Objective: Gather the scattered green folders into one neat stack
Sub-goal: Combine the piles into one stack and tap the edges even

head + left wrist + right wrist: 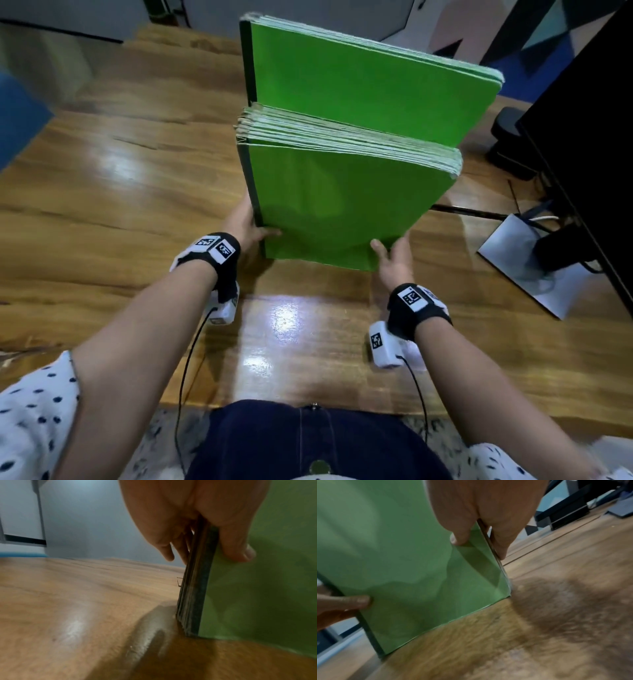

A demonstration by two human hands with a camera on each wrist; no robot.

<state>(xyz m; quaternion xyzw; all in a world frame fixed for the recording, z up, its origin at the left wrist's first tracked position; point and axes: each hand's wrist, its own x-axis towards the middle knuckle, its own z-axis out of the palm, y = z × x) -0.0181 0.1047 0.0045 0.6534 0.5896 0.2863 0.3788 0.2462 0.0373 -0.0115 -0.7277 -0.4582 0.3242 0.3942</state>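
This looks like an office or study desk. A glossy wooden tabletop [120, 212] fills the frame; a black monitor [589, 144] stands at the right edge on a silver stand base [507, 253] with cables beside it. A thick batch of green folders [342, 202] sits at centre. Pale wall panels, possibly cabinets, cross the upper left.

Matt green card folders [346, 205] between my hands stand on a glossy, varnished wood-grain table [120, 192]; beyond my right hand, a smooth metal-looking monitor base [527, 263].

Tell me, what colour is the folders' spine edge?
Dark green on the folders' spine edge, clearest from the left wrist.
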